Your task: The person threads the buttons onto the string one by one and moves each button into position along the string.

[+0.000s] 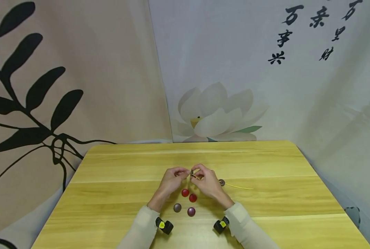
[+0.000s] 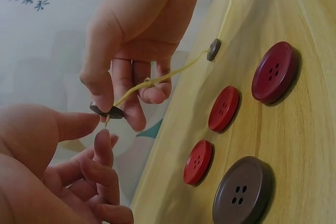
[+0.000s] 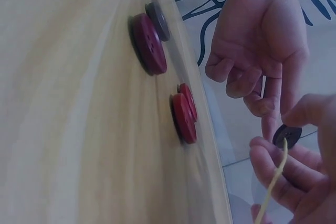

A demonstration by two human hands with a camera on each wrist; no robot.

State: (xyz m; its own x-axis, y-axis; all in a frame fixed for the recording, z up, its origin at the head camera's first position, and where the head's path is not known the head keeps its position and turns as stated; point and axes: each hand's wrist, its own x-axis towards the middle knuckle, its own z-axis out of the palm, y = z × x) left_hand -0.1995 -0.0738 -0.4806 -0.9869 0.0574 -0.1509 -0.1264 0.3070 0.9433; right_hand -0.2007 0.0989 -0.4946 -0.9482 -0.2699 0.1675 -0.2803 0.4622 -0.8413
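Note:
My right hand (image 1: 207,181) pinches a small dark button (image 3: 281,136) between thumb and fingers, above the table. A yellow cord (image 2: 181,69) passes through this button, and a short tip pokes out on the far side. My left hand (image 1: 173,178) meets it there, thumb and index finger closed in on the cord tip right at the button's edge. Further along the cord, a second dark button (image 2: 213,50) is threaded and lies on the table right of my right hand. The rest of the cord trails off rightward from it.
Between my forearms, two red buttons (image 1: 185,192), a grey-brown button (image 1: 177,207) and a purple-red button (image 1: 191,211) lie flat on the wooden table (image 1: 110,193). Behind the table's far edge hangs a printed cloth backdrop (image 1: 125,86).

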